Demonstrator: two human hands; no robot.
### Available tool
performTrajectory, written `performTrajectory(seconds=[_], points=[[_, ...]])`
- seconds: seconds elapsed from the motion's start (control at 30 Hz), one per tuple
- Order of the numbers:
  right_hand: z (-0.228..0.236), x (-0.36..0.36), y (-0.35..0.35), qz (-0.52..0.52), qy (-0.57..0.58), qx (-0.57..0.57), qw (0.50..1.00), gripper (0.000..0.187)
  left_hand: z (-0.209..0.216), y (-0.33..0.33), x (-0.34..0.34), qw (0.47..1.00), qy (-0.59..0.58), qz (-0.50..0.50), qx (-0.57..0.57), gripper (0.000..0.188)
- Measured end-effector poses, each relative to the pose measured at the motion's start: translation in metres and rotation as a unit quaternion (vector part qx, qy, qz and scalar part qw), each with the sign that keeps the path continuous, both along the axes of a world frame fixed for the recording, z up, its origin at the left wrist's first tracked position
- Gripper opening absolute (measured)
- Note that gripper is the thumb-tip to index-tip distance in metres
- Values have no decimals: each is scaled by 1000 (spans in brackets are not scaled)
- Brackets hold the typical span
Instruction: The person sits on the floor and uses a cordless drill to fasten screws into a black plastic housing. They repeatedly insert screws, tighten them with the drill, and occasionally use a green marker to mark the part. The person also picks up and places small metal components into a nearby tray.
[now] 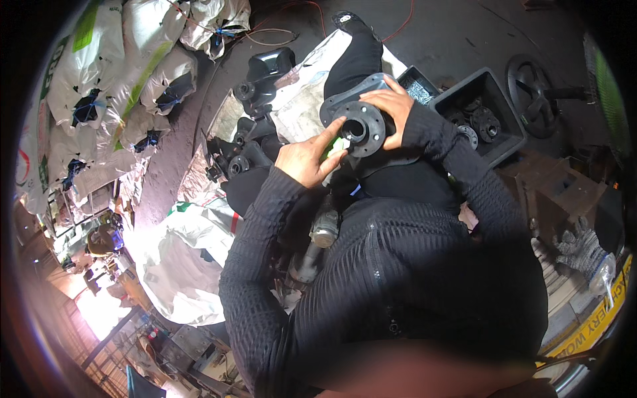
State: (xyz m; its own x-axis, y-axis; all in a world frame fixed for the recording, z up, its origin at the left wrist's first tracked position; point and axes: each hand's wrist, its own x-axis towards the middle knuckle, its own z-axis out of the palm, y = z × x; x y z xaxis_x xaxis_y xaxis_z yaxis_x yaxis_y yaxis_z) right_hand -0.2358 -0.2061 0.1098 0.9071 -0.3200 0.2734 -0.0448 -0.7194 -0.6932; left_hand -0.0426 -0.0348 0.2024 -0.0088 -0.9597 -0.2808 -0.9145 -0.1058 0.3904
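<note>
A black metal flanged part [373, 130] is held up over my lap. It has a round face with a dark central bore and a ring of bolt holes, and a wider curved black plate shows behind the face. My right hand [391, 106] wraps its far right edge, fingers over the plate. My left hand [308, 159] has its index finger and thumb against the left rim of the round face. Between those two digits shows a small bright green patch [337, 145]; its kind I cannot make out. The remaining left fingers are partly hidden.
Similar black parts [239, 164] lie on sheeting to the left. A dark bin [507, 109] on the right holds round flanged pieces [486, 125]. White sacks [142, 66] stand at the far left. Grey gloves [580, 249] lie at right, near a cardboard box [554, 186] and a black wheel [531, 86].
</note>
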Motion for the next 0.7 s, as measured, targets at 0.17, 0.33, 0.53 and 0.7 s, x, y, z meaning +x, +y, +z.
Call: performTrajectory(seconds=[0.17,0.33,0.53,0.7], points=[[0,10,-22,90,10,8,996,73,-6,-6,9,999,-5,-18,-46,57],[-1,19,-28,122,9,18,992,73,-7,-21,27,993,-69,-74,-57,53],[12,12,-30,55,60,-34,996,76,-2,-30,19,998,-42,-52,-2,52],[27,-18,62,-282,113,38,952,92,-5,-23,0,999,-22,5,-33,50]])
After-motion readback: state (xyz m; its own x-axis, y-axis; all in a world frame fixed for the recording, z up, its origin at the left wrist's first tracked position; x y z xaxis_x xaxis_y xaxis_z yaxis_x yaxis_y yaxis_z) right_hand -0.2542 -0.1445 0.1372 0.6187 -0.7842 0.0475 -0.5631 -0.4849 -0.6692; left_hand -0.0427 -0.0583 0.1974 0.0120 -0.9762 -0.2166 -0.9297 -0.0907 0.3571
